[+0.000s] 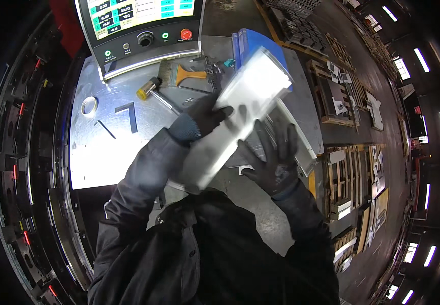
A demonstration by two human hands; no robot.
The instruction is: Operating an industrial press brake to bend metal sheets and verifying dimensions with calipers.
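Note:
A long, shiny sheet-metal piece (pixel 260 81) slants across the view in front of my body, blurred by motion and bright with glare. My gloved left hand (pixel 207 118) grips its left edge, thumb over the face. To the right of the piece, my gloved right hand (pixel 276 165) has its fingers spread, with nothing held in it. The fingertips lie near the sheet's lower right edge; whether they touch it I cannot tell. Beyond that hand, another long metal piece (pixel 301 140) lies on the right part of the metal table (pixel 113 96).
A control panel (pixel 123 56) with a screen stands at the back. On the table are a brush (pixel 192 74), a yellow-headed mallet (pixel 148 88), a ring-shaped roll (pixel 89 105), a square (pixel 132 117), a hex key (pixel 105 129) and blue binders (pixel 268 43). A dark machine (pixel 32 168) flanks the left; pallets (pixel 352 175) stand right.

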